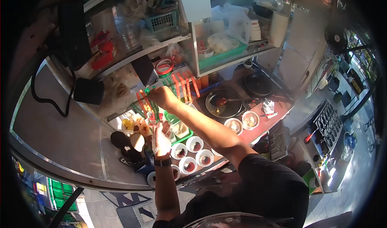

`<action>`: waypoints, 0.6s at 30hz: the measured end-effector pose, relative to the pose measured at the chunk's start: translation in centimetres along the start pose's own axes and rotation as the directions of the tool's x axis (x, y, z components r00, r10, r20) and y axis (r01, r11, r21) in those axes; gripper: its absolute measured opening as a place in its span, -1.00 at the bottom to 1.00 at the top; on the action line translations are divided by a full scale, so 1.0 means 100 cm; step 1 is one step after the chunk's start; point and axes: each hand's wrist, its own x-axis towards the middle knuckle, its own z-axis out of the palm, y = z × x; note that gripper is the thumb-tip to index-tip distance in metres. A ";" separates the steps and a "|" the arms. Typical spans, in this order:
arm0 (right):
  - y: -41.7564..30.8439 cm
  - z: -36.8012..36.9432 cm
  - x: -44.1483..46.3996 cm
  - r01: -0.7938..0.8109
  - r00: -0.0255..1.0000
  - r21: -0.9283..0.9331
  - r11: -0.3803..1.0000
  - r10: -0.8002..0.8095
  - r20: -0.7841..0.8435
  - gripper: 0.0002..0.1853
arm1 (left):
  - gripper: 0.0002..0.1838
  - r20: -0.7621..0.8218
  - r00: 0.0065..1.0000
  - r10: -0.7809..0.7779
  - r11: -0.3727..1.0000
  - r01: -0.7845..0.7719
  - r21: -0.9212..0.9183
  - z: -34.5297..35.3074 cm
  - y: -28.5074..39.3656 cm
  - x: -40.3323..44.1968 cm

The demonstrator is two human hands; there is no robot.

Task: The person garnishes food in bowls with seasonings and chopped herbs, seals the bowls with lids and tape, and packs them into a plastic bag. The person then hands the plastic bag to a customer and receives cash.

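The green strip (155, 111) lies between the hands, near the table's (260, 133) left end. The right hand (161, 98) is curled above it, fingers hidden; the gloved left hand (161, 139) is half-curled below. I cannot tell whether either grips anything. Loose plastic could snag; a dropped wrist could tip white bowls (183, 162) crowding the near edge.
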 end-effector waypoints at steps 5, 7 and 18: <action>-0.001 -0.003 0.020 0.056 0.989 0.035 0.998 -0.060 0.136 -0.74 | -0.62 0.006 1.000 0.006 0.995 -0.007 0.099 -0.006 -0.025 -0.026; -0.001 -0.006 0.022 0.112 0.976 0.045 0.993 -0.118 0.184 -0.70 | -0.70 -0.029 0.999 0.016 0.991 -0.012 0.130 0.012 -0.025 -0.044; -0.061 -0.156 -0.132 0.062 0.631 0.267 0.962 -0.245 0.736 -0.43 | -0.70 0.071 0.983 0.170 0.971 -0.180 0.159 0.061 -0.082 -0.104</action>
